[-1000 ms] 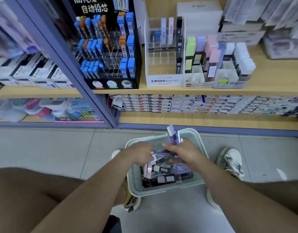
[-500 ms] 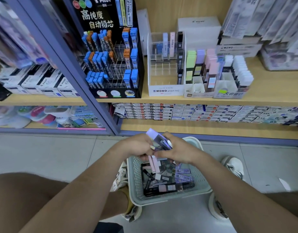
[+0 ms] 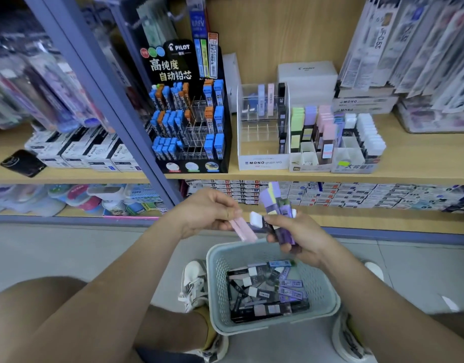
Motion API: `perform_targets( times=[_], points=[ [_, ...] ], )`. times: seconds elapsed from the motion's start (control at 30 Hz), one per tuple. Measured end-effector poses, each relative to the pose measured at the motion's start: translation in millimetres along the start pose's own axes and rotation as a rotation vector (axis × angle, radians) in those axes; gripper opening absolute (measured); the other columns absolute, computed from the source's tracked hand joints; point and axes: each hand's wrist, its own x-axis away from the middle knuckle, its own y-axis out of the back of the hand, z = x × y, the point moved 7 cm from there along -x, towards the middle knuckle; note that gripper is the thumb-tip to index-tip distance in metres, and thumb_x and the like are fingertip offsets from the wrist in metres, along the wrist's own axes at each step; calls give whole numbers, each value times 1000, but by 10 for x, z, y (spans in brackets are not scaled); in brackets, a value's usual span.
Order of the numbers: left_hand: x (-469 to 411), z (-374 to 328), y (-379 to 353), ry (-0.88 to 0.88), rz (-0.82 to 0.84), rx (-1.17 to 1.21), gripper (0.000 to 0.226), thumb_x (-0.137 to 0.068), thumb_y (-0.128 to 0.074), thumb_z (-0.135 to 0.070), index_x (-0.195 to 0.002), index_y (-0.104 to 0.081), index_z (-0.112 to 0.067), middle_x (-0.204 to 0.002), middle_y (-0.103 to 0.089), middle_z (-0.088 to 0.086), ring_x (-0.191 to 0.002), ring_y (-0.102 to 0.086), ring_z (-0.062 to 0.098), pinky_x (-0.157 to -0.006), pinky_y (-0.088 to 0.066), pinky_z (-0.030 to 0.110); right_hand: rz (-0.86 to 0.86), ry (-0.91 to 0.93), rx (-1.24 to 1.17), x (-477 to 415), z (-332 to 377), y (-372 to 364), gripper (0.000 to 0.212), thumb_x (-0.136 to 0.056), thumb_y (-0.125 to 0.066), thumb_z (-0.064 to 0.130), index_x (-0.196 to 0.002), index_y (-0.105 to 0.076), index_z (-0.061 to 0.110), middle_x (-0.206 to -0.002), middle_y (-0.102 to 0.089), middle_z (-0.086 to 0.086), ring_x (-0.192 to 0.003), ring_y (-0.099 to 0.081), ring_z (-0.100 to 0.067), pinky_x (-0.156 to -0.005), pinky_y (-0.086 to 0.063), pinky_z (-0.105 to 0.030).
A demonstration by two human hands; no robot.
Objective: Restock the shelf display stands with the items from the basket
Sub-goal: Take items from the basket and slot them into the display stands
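My left hand (image 3: 207, 210) pinches pink cases (image 3: 243, 229). My right hand (image 3: 299, 237) grips a purple bunch (image 3: 275, 203), fingers curled tight. I think I'm sorting colors for the clear stand (image 3: 263, 162) at 12 o'clock. The basket (image 3: 217, 284) sits at 6 o'clock.

Both hands are now lifted out of the basket (image 3: 218, 281) and are in front of the lower shelf (image 3: 388, 221). The left hand (image 3: 203, 212) now pinches the pink cases (image 3: 243, 229), separated from the purple bundle (image 3: 277, 209) that the right hand (image 3: 303, 238) grips.

clear stand (image 3: 262, 127) slots mostly open, shelf (image 3: 422, 163) crowded
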Motion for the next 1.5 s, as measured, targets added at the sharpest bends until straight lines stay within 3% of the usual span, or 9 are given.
perform_targets(
  times=[0.2, 0.4, 0.47, 0.57, 0.67, 0.97, 1.17, 1.27, 1.5],
  points=[
    [349, -788, 130, -248, -34, -41, 12, -81, -66, 4, -88, -71, -4, -77, -69, 14, -65, -64, 16, -60, -55, 18, 136, 36, 100, 404, 691, -130, 47, -63, -78, 28, -101, -60, 8, -72, -67, -10, -57, -64, -20, -32, -34, -18],
    [511, -1465, -59, -463, -32, -142, 22, -87, -58, 9, -95, -70, -8, -93, -72, 11, -79, -67, 17, -71, -56, 23, 195, 154, 308, 732, 1372, -107, 37, -60, -88, 37, -82, -64, 19, -80, -50, -16, -55, -53, -16, -39, -33, -20],
    [518, -1586, -131, -499, -35, -172, 20, -89, -57, 7, -95, -70, -7, -96, -72, 12, -82, -68, 17, -72, -55, 23, 180, 170, 352, 776, 1477, -64, 46, -53, -89, 45, -83, -66, 20, -82, -51, -17, -58, -52, -18, -41, -35, -21],
    [393, -1745, -200, -548, -59, -144, 20, -91, -54, 7, -95, -68, -7, -92, -74, 7, -84, -70, 18, -69, -54, 21, 138, 187, 324, 771, 1643, 45, 33, -65, -87, 33, -86, -67, 17, -74, -59, -9, -57, -49, -17, -40, -35, -21],
    [203, -1786, -239, -558, -97, -111, 21, -92, -52, 6, -98, -67, -6, -89, -75, 5, -79, -69, 15, -64, -52, 19, 70, 206, 260, 692, 1695, 129, 14, -79, -77, 21, -88, -67, 16, -67, -60, -2, -53, -48, -15, -40, -32, -20],
    [-162, -1772, -534, -538, -52, -138, 20, -94, -54, -7, -103, -65, -21, -90, -75, -3, -75, -65, 10, -58, -45, 20, -63, 215, 211, 522, 1659, 449, 14, -89, -68, 18, -99, -67, 8, -72, -59, -10, -55, -52, -18, -40, -35, -21],
    [-312, -1822, -565, -505, -52, 185, 19, -93, -52, -2, -102, -68, -10, -91, -73, 11, -89, -69, 28, -81, -56, 39, -195, 293, 229, 543, 1751, 709, 9, -89, -66, 17, -91, -66, 8, -70, -60, -11, -52, -58, -17, -41, -34, -23],
    [-355, -1808, -539, -467, -69, 276, 20, -96, -47, -4, -104, -65, -9, -86, -70, 10, -84, -70, 32, -72, -58, 39, -233, 307, 289, 536, 1790, 807, 10, -88, -66, 18, -91, -66, 8, -70, -63, -10, -53, -60, -17, -42, -35, -23],
    [-412, -1737, -496, -411, -117, 198, 22, -100, -42, -10, -111, -62, -13, -87, -62, 10, -68, -70, 32, -56, -56, 31, -257, 283, 412, 581, 1877, 962, 7, -85, -67, 15, -85, -62, 10, -63, -61, -5, -51, -59, -18, -41, -30, -21]
  ],
)
